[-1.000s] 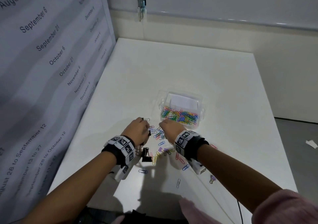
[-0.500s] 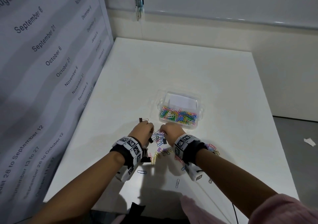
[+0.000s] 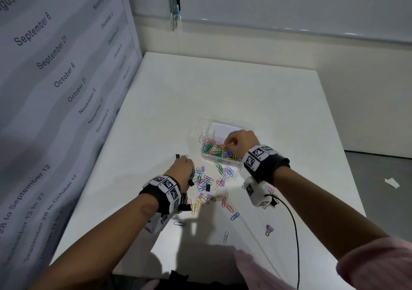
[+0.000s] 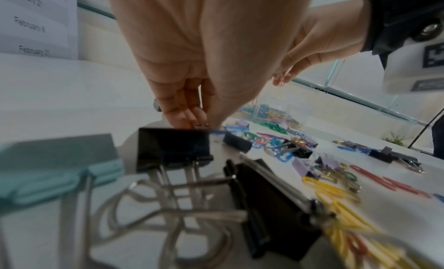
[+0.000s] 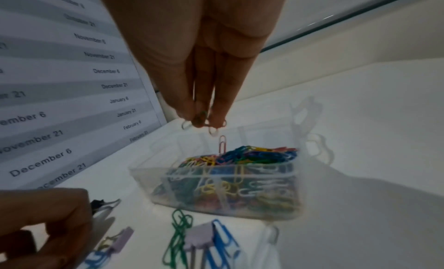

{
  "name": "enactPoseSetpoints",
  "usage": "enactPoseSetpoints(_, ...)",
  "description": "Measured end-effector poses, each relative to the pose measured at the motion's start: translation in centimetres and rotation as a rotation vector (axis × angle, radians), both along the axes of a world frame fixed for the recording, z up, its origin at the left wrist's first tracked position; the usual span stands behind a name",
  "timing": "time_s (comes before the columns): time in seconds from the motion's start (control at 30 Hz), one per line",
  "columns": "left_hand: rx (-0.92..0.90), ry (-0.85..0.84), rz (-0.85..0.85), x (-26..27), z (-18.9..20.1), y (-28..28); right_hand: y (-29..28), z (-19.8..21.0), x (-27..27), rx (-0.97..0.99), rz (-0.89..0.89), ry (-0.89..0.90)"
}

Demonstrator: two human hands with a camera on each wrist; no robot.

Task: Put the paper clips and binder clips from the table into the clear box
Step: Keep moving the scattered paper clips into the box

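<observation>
The clear box [image 3: 229, 123] sits mid-table, holding many coloured paper clips [image 5: 252, 155]. My right hand [image 3: 226, 143] hovers over it, fingertips pinching several paper clips [image 5: 204, 121]; one pink clip [image 5: 222, 144] hangs just below them, above the heap. My left hand [image 3: 189, 165] is down on the table at the left edge of the loose pile [image 3: 205, 180], with thumb and fingertips [image 4: 182, 119] bunched on a blue paper clip [image 4: 216, 131]. A black binder clip [image 4: 173, 147] stands just in front of that hand. Purple binder clips [image 3: 201, 195] lie among the paper clips.
A calendar panel [image 3: 66, 78] walls off the table's left side. A teal binder clip [image 4: 57, 159] lies near my left wrist. A small black binder clip [image 3: 177, 156] lies beyond my left hand. A lone purple binder clip [image 3: 269, 229] and a black cable [image 3: 294, 234] are at the near right.
My right hand has lifted from the loose pile and moved forward over the box with clips pinched. The left hand stays at the pile.
</observation>
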State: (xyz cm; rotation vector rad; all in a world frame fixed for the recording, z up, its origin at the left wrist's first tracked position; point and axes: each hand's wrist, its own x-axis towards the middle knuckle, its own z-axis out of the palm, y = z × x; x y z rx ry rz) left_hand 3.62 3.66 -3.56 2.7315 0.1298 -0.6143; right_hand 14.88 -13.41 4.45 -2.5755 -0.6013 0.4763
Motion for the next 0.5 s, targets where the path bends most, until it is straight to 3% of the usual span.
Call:
enactPoseSetpoints(0.23,-0.061,-0.035,0.036,-0.2,0.9,0.1,-0.8,-1.5,-3.2,-0.015,0.150,0.039)
enactPoseSetpoints(0.37,-0.051,-0.024,0.059,-0.2,0.9,0.2,0.1,-3.1,-5.3,-0.194,0.363,0.110)
enactPoseSetpoints(0.5,-0.060,0.004,0.078,-0.2,1.3,0.1,2.0,-4.3,-6.6,-0.245,0.342,0.128)
